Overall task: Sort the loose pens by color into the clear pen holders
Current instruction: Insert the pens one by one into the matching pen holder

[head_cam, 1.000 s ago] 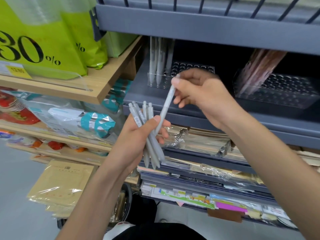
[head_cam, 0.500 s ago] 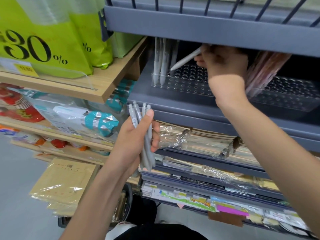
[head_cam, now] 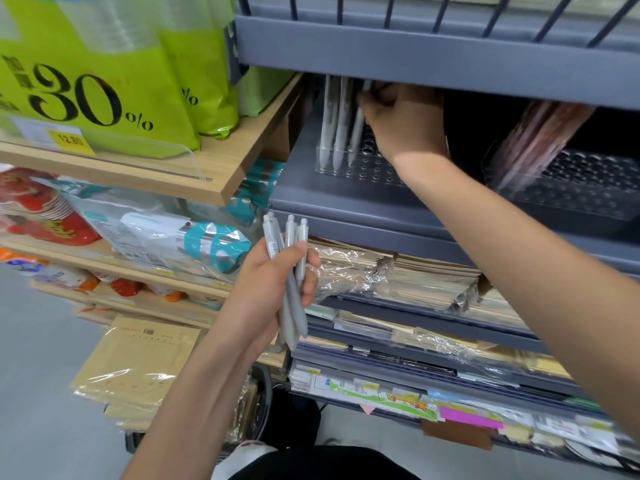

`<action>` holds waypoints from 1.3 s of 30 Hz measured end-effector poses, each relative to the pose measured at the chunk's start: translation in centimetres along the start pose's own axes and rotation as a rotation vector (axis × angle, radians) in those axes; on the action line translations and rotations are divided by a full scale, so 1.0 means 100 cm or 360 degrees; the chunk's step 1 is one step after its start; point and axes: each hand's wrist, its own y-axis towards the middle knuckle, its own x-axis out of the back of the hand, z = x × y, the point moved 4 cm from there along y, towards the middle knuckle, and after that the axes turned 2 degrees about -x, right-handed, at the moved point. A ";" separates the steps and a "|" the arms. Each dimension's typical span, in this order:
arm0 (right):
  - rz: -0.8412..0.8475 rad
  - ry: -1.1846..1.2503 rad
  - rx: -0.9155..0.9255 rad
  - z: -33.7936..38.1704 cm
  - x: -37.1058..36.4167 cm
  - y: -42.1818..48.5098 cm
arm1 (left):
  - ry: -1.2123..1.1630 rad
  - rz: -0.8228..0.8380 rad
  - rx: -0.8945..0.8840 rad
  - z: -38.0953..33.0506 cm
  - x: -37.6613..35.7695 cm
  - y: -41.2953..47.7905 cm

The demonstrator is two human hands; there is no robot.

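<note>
Right grip: right hand (head_cam: 401, 123) pinching the top of a slim grey pen (head_cam: 356, 136), now upright in the clear holder (head_cam: 367, 168) at the left end of the grey shelf (head_cam: 346, 199); half a second back it was tilted.
Left grip: left hand (head_cam: 273, 289) wrapped round a bunch of matte grey pens (head_cam: 292, 271).
Holder: see-through plastic, round-hole grid.

The upper shelf lip (head_cam: 433, 71) hangs low over the slot, just above the standing grey pens (head_cam: 332, 123) at the left end of the clear holder (head_cam: 363, 169). The right grip (head_cam: 405, 123) fills the room beside them (holes nearer the front lie bare). A dark gap parts it from the second holder (head_cam: 588, 192), where pinkish pens (head_cam: 533, 140) lean.
</note>
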 end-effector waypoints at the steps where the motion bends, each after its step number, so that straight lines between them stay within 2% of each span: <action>1: -0.0003 0.0005 -0.0002 0.000 -0.001 0.000 | 0.0027 0.0023 -0.0018 -0.001 0.001 -0.001; 11: -0.0065 0.0090 -0.0071 -0.002 0.001 -0.006 | -0.0059 0.0094 -0.0080 -0.003 0.010 -0.003; 14: -0.0157 0.0259 0.0013 0.003 0.013 -0.021 | -0.0076 0.0115 -0.0091 -0.003 0.009 -0.003; 15: -0.0050 0.0310 0.0038 0.004 0.015 -0.028 | -0.0081 0.0115 -0.0090 -0.003 0.008 -0.003; 16: 0.0172 0.0303 0.0050 0.006 0.015 -0.036 | -0.0088 0.0111 -0.0095 -0.003 0.007 -0.003; 19: 0.1043 0.0127 0.0147 0.010 0.008 -0.068 | -0.0094 0.0103 -0.0128 -0.002 0.003 -0.002; 20: 0.1197 0.0134 0.0202 0.011 0.007 -0.076 | -0.0083 0.0117 -0.0137 -0.002 0.001 -0.002; 22: 0.1312 0.0191 0.0221 0.012 0.006 -0.084 | -0.0047 0.0178 -0.0159 -0.001 -0.005 -0.001; 28: 0.1333 0.0287 0.0059 -0.001 0.012 -0.086 | -0.0039 0.0301 -0.0180 0.000 -0.020 -0.002; 34: 0.1186 0.0486 -0.0099 -0.012 0.018 -0.086 | -0.0117 0.0312 -0.0145 0.003 -0.028 0.000; 39: 0.0843 0.0763 -0.0290 -0.022 0.020 -0.074 | 0.0073 0.0259 -0.0193 0.006 -0.020 -0.003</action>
